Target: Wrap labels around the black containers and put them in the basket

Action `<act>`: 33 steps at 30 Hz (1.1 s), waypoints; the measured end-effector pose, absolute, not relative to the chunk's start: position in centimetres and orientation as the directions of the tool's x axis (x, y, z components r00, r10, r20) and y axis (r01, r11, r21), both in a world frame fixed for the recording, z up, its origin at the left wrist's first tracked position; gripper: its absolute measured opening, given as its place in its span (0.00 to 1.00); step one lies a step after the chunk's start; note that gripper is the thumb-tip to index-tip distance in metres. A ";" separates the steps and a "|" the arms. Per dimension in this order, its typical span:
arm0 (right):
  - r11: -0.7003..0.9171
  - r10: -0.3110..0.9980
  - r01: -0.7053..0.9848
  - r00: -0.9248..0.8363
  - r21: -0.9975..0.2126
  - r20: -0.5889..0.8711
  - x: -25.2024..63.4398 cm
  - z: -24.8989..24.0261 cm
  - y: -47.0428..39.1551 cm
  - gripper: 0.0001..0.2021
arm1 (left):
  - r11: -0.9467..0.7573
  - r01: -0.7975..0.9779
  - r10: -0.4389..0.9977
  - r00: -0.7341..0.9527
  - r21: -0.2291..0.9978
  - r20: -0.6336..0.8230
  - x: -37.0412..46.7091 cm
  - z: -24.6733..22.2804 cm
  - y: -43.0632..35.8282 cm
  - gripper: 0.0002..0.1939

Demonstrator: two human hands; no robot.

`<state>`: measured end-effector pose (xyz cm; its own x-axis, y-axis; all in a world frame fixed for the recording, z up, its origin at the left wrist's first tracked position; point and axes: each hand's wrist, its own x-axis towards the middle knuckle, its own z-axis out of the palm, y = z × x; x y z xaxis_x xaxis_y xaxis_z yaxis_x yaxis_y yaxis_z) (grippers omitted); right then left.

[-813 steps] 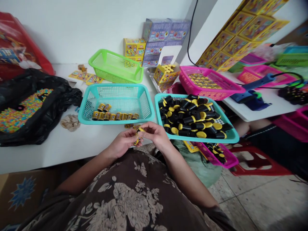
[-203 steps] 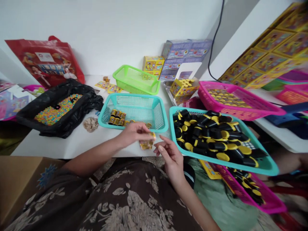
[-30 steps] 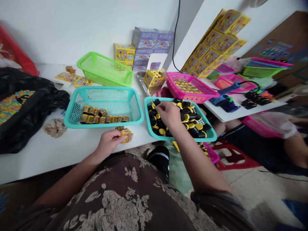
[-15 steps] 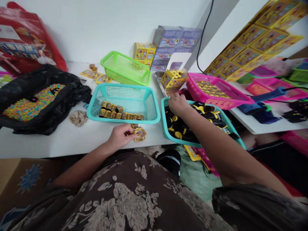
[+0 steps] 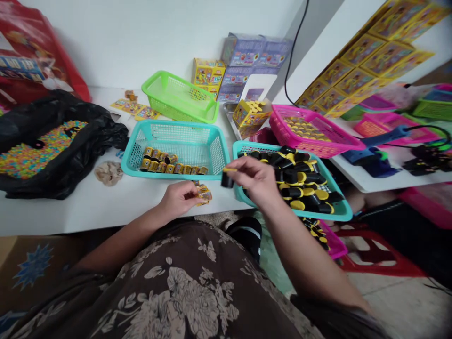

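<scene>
My right hand pinches a small black container with a yellow lid, held over the left edge of a teal basket full of similar containers. On the white table, the closed fingers of my left hand grip the edge of some yellow printed labels. Just behind that hand stands another teal basket; two rows of small containers wrapped in yellow printed labels lie in it.
A black bag of colourful pellets and crumpled paper are at left. Behind are a green basket, an open yellow box, purple boxes and a pink basket. Yellow boxes are stacked at right.
My right hand has come out of the right teal basket toward the left, with a black container now between its fingers. My left hand stays at the labels. The view has shifted slightly.
</scene>
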<state>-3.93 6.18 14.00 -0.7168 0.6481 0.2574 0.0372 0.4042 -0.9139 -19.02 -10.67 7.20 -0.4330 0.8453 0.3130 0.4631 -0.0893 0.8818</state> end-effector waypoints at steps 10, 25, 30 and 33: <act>0.166 0.659 -0.035 -0.739 -0.986 0.137 -4.6 12.0 1.8 0.10 | -0.128 0.441 0.874 -0.373 0.888 0.311 -18.4 7.9 -10.7 0.13; 0.223 0.676 -0.078 -0.706 -0.972 0.211 -5.7 11.7 0.4 0.10 | 0.043 -0.078 0.971 -0.233 0.996 -0.060 -19.0 7.8 -10.8 0.15; 0.279 0.647 -0.148 -0.701 -0.949 0.300 -5.7 11.5 0.5 0.09 | -0.003 -0.201 0.979 -0.201 0.980 -0.038 -19.0 7.0 -10.5 0.14; 0.255 0.642 -0.217 -0.691 -0.942 0.333 -5.9 11.0 0.5 0.09 | -0.002 -0.240 0.981 -0.188 0.971 -0.044 -19.0 6.9 -10.4 0.14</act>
